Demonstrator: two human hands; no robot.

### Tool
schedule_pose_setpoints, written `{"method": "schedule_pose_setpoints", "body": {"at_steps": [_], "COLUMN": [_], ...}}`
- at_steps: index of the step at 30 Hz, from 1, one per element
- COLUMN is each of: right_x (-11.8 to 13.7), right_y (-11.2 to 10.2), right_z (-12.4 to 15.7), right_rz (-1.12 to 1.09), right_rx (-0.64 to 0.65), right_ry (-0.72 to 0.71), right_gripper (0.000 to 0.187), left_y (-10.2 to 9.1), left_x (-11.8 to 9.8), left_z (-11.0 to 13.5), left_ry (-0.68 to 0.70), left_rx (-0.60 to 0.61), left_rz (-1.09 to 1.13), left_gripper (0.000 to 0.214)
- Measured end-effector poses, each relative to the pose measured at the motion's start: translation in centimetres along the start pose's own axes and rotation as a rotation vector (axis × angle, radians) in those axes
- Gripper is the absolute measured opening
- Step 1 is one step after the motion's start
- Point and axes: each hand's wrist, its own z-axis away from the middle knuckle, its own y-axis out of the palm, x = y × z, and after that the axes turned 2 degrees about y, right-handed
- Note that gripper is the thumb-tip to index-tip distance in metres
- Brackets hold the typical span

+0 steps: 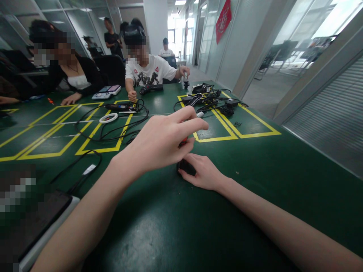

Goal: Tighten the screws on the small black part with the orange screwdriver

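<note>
My left hand [164, 139] hovers over the green table [255, 170], fingers pinched round a thin red-handled tool [183, 142] whose pale tip shows past the fingertips. The tool points down at a small black object [185, 167] on the table. My right hand [202, 173] lies beside that object, with fingers curled round it and holding it in place. Most of the black object is hidden by both hands.
Yellow tape boxes mark the table. Black cables and chargers [215, 102] lie at the back right, a white ring [108, 118] and a cable loop at the back left. A dark tablet [36, 223] sits at the near left. Two people sit opposite.
</note>
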Motion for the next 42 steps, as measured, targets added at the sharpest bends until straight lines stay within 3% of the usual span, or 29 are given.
{"method": "schedule_pose_setpoints", "body": {"at_steps": [4, 19, 42], "right_x": [-0.05, -0.05, 0.06], "right_y": [0.06, 0.00, -0.07], "right_z": [-0.03, -0.02, -0.01], "right_rz": [-0.009, -0.015, -0.014], "right_rx": [-0.019, 0.000, -0.008], "right_ry": [-0.020, 0.010, -0.010], "right_gripper": [0.037, 0.042, 0.043], "left_y": [0.00, -0.35, -0.22], "left_x": [0.00, -0.29, 0.09], "left_z": [-0.08, 0.11, -0.09], "left_ry": [0.010, -0.016, 0.008], "left_rx": [0.000, 0.017, 0.008], "left_rz": [0.002, 0.005, 0.033], "left_gripper": [0.026, 0.038, 0.031]}}
